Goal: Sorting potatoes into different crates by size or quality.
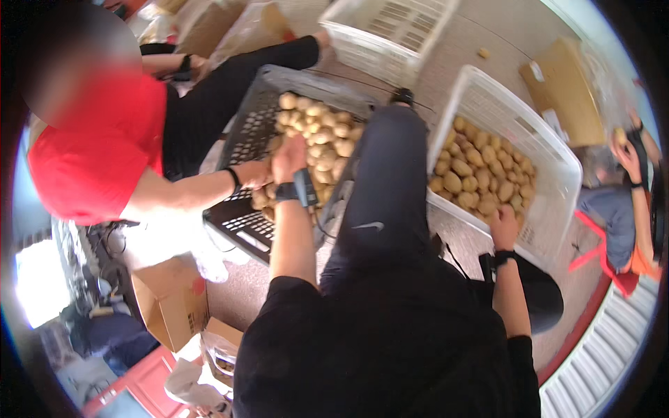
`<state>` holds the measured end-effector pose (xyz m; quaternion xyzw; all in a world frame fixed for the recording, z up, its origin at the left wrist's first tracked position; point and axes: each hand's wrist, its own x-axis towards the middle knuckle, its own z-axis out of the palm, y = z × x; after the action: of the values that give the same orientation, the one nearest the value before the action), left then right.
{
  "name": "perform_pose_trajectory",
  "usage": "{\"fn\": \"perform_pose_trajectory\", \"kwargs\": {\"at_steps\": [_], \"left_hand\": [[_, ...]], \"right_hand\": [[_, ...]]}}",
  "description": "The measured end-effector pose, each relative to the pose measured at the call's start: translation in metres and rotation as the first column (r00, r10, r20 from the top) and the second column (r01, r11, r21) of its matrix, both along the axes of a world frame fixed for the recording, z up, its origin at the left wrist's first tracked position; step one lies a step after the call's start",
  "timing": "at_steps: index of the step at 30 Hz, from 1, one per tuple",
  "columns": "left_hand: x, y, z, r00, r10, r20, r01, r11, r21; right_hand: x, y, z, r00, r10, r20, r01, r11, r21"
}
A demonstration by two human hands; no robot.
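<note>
My left hand is over the potatoes in a dark perforated plastic crate; it is blurred, and whether it holds one cannot be told. Close beside it is a co-worker's hand with a black wristband. My right hand is at the near edge of the potatoes in a white plastic crate, its fingers curled down; what lies under them is hidden. Both my wrists carry dark straps with devices.
A co-worker in red sits close on the left; another person's hand is at far right. A white crate stands ahead, a cardboard box beyond the right crate, an open carton at lower left. One potato lies on the floor.
</note>
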<state>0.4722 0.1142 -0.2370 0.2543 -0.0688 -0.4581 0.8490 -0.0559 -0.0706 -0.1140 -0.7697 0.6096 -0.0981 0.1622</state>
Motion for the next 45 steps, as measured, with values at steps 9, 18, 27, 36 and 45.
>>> {"fn": "perform_pose_trajectory", "kwargs": {"at_steps": [9, 18, 27, 36, 45], "left_hand": [[-0.192, -0.166, 0.288, 0.908, -0.349, -0.232, 0.311, 0.932, -0.184], [-0.337, -0.232, 0.141, 0.822, -0.299, -0.484, 0.503, 0.779, 0.373], [-0.341, -0.242, 0.126, 0.94, -0.215, -0.265, 0.335, 0.728, 0.598], [-0.35, -0.238, 0.141, 0.91, -0.288, -0.297, 0.411, 0.717, 0.563], [-0.354, -0.241, 0.14, 0.904, -0.206, -0.375, 0.41, 0.669, 0.62]], "right_hand": [[0.014, 0.002, 0.012, 0.98, -0.19, -0.055, 0.194, 0.976, 0.096], [-0.015, -0.007, -0.008, 0.956, -0.174, 0.238, 0.11, 0.96, 0.258], [0.005, -0.085, -0.003, 0.739, -0.496, 0.456, 0.004, 0.68, 0.734], [-0.013, -0.159, -0.086, 0.941, -0.339, 0.004, 0.311, 0.87, 0.383], [-0.037, -0.156, -0.155, 0.945, -0.241, -0.219, 0.299, 0.91, 0.288]]}}
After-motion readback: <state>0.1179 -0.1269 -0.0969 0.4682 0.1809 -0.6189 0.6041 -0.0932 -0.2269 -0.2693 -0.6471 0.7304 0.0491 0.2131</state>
